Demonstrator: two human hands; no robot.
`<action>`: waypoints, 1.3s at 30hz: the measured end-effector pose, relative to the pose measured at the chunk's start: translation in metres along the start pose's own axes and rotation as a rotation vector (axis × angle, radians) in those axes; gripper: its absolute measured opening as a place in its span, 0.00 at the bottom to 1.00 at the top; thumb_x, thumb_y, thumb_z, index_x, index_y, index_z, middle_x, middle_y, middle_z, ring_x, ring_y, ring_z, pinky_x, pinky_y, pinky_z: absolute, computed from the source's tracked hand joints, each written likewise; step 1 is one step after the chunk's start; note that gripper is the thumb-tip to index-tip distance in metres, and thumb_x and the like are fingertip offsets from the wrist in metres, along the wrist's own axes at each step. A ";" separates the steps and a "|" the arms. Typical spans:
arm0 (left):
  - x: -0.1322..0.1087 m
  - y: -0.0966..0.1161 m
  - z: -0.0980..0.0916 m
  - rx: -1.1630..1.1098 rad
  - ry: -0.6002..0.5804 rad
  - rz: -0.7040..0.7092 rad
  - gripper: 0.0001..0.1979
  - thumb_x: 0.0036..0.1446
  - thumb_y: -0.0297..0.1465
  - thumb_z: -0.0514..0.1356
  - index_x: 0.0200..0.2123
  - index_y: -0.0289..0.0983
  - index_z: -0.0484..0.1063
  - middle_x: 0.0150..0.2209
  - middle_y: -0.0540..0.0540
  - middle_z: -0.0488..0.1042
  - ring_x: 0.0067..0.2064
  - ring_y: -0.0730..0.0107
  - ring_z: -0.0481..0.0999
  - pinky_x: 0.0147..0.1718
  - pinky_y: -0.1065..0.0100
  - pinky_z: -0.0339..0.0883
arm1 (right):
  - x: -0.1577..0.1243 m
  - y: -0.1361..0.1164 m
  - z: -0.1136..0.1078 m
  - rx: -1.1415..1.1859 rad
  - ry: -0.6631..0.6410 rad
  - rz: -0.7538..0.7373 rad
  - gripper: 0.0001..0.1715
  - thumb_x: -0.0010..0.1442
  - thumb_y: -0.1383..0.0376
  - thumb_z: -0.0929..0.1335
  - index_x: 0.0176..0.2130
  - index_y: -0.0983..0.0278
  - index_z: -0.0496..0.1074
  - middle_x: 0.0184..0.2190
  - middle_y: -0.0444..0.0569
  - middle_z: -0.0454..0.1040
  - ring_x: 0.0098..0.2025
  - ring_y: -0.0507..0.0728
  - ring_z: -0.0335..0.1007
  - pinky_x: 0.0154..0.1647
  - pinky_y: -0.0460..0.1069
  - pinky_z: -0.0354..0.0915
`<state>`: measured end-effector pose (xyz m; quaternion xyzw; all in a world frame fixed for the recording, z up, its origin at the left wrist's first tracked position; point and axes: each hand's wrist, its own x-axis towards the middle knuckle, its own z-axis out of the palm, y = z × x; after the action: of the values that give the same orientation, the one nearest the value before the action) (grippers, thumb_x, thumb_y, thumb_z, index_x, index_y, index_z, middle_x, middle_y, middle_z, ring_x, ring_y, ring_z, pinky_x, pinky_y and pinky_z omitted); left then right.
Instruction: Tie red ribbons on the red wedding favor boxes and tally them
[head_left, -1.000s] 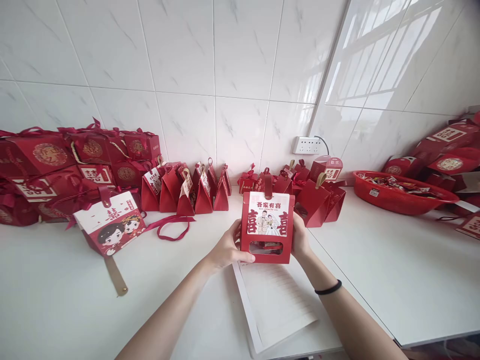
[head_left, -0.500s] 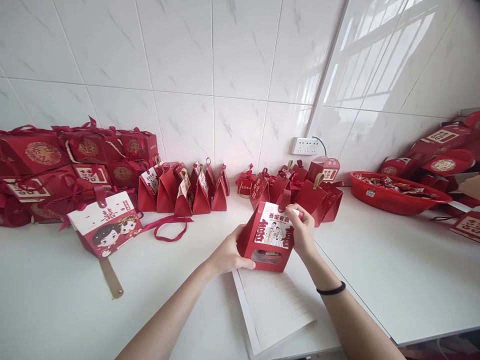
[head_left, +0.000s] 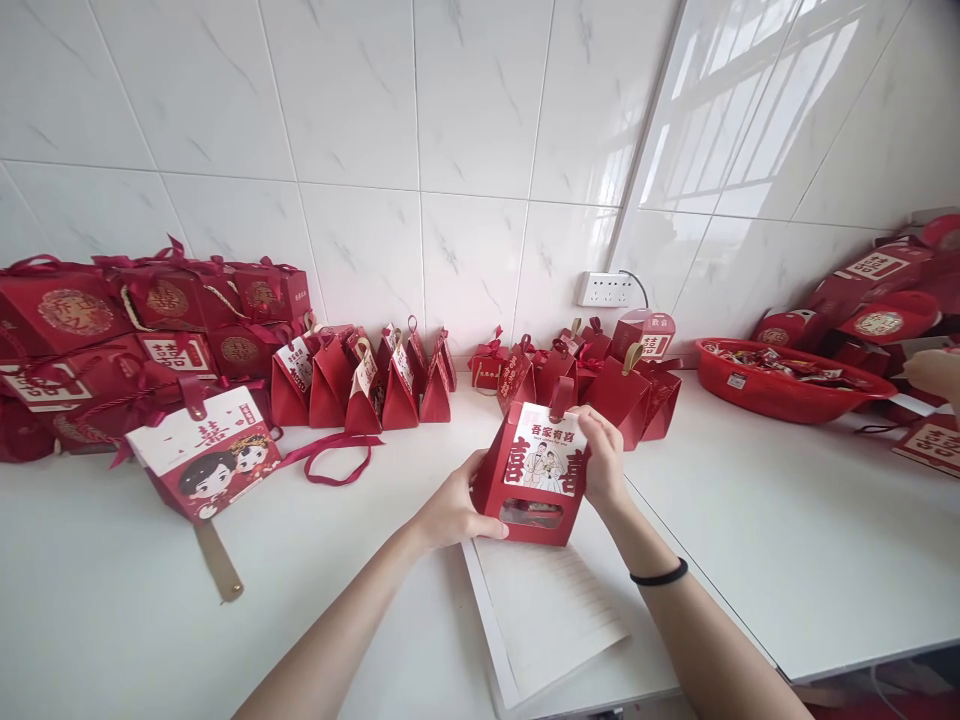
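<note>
Between my hands stands a red gift box (head_left: 534,515) with a white front label of a bridal couple, a clear window and a ribbon loop on top. My left hand (head_left: 456,508) grips its lower left side, thumb across the front corner by the window. At the upper right edge of the label, my right hand (head_left: 602,452) is closed on the box, fingertips at its top edge. Some contents show dimly through the window. An open notebook (head_left: 551,620) with pale pages lies just in front of the box, partly under it.
Finished-looking red boxes (head_left: 67,305) are stacked at left, beside a white-topped box (head_left: 217,450) and a loose ribbon (head_left: 341,470). Small bags (head_left: 405,390) line the wall. A red basin (head_left: 787,395) of sweets stands right; another person's hand (head_left: 934,375) is at the right edge.
My right fingers have shifted slightly along the box's top right edge, uncovering more of the label. The view has moved a little. The other person's hand reaches farther into view.
</note>
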<state>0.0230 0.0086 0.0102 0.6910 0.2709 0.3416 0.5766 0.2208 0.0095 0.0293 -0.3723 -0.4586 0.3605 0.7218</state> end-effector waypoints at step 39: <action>-0.005 0.153 0.024 -0.738 0.394 -0.280 0.22 0.58 0.43 0.47 0.43 0.33 0.68 0.33 0.42 0.75 0.29 0.64 0.78 0.28 0.68 0.76 | -0.020 0.037 0.012 -1.165 -0.744 0.072 0.07 0.57 0.70 0.61 0.31 0.64 0.67 0.24 0.45 0.70 0.27 0.53 0.65 0.27 0.45 0.53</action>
<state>0.0357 -0.0387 0.1571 0.3170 0.3267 0.4592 0.7629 0.1965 0.0120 -0.0074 -0.5658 -0.7820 0.1829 0.1867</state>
